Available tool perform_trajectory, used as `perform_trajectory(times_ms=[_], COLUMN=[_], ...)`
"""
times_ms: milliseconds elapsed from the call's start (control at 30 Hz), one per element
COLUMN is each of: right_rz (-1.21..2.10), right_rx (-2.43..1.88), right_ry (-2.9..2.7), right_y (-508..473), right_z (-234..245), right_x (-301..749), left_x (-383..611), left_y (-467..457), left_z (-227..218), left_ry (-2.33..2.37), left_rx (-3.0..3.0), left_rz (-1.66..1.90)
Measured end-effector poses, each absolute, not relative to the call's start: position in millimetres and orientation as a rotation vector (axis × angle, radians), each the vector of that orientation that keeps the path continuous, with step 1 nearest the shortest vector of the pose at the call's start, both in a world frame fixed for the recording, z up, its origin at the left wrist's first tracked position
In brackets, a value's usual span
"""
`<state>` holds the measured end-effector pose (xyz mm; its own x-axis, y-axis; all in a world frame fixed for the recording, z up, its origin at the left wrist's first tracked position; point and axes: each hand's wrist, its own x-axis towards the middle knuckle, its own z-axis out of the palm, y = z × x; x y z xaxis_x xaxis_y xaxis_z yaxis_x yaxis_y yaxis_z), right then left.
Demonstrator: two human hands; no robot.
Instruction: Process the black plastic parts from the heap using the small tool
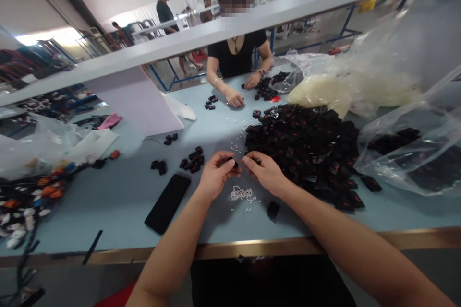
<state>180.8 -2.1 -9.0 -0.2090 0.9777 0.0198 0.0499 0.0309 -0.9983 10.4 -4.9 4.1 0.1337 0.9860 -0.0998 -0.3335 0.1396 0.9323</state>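
Between the thumb and fingers of my left hand (217,172) is a small black plastic piece (235,163). My right hand (264,171) is close beside it, thumb and forefinger pinched together; what they grip is too small to make out, and a dark bit shows by the fingers. Below both hands lies a little heap of tiny white pieces (241,194). A lone black piece (273,209) rests near my right forearm. Just right of my hands begins a large pile of black pieces with red marks (302,144).
A black phone (167,203) lies left of my left forearm. Small groups of black pieces (194,159) sit beyond it. Clear plastic bags (414,153) stand at the right, and cables with coloured connectors (39,192) at the far left. Opposite, a co-worker (237,53) handles similar pieces beneath a white shelf (187,36).
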Motion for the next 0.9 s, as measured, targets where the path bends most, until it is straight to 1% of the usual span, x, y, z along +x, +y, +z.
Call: perform_trajectory(times_ms=[267,900], right_rz=[1.152,1.163], right_rx=[-1.14,-1.115], right_ry=[-1.553,-1.557], right_y=[-4.5,-9.3], right_z=[-13.7,-10.2], right_x=[177.5,176.3], left_x=[5.6,6.7], left_y=[-1.4,-2.8], left_z=[-1.8,-1.9], left_ry=[0.947,1.001], left_rx=[0.845,0.827], left_rz=[1.19,1.194])
